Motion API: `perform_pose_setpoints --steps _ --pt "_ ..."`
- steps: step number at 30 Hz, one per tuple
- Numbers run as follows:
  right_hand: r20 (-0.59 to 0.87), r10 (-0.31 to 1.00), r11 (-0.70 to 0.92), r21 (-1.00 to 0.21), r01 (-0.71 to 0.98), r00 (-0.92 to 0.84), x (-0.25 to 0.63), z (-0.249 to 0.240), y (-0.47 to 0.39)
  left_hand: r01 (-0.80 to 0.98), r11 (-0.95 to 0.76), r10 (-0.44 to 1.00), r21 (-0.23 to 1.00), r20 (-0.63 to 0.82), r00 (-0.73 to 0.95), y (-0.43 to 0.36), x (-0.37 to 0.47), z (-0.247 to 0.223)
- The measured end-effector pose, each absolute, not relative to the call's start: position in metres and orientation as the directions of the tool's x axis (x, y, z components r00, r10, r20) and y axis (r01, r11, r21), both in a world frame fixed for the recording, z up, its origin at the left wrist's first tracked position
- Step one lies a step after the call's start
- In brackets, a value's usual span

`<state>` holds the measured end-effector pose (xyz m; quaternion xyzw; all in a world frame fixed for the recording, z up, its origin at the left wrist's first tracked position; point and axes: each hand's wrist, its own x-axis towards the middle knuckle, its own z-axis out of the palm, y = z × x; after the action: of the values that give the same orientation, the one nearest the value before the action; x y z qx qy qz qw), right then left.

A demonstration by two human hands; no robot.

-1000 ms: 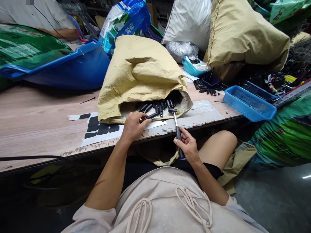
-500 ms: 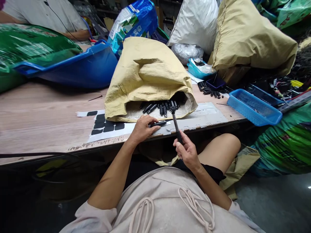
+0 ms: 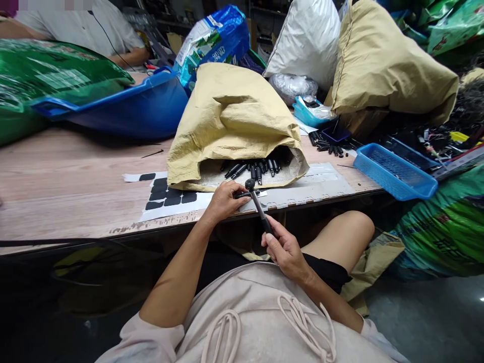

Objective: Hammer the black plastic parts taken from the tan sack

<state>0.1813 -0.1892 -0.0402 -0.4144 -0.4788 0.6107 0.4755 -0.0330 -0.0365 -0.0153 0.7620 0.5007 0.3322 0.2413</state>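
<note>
Near the table's front edge, my left hand (image 3: 227, 200) pinches a small black cylindrical part (image 3: 242, 194) over the grey board (image 3: 313, 186). My right hand (image 3: 282, 244) is closed around the black handle of a metal tool (image 3: 258, 204) with a round dark head. That head is at the black part, just right of my left fingertips; whether they touch is unclear. Behind my hands a tan sack (image 3: 238, 116) lies with its mouth open towards me, and several black parts (image 3: 257, 169) rest in it. A white sheet with black rounded squares (image 3: 166, 194) lies left of my left hand.
A blue basin (image 3: 124, 113) and a green bag (image 3: 56, 75) are at the left. A blue basket (image 3: 395, 171) is at the right, near more black parts (image 3: 327, 143). Full sacks (image 3: 389, 65) stand behind. A person's forearm (image 3: 130, 58) is at the back left.
My right hand has moved slightly left, bringing the tool's head from the sack's mouth to the black part at my left fingers. My left hand still holds that part.
</note>
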Motion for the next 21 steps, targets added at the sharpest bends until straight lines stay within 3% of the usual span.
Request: perform_pose_setpoints --steps 6,11,21 --pt "-0.11 0.974 -0.147 -0.971 -0.19 -0.196 0.1762 -0.041 -0.1895 0.604 -0.369 0.929 0.706 0.255 0.269 -0.0378 -0.0317 -0.0145" --pt "-0.066 0.991 -0.091 -0.969 -0.231 -0.113 0.1757 -0.04 -0.1902 0.589 -0.359 0.933 0.724 0.252 0.258 -0.0372 -0.0326 -0.0173" --pt "-0.113 0.992 -0.122 -0.954 -0.274 -0.048 0.174 -0.0416 -0.1866 0.598 -0.364 0.931 0.714 0.262 0.255 -0.0378 -0.0335 -0.0168"
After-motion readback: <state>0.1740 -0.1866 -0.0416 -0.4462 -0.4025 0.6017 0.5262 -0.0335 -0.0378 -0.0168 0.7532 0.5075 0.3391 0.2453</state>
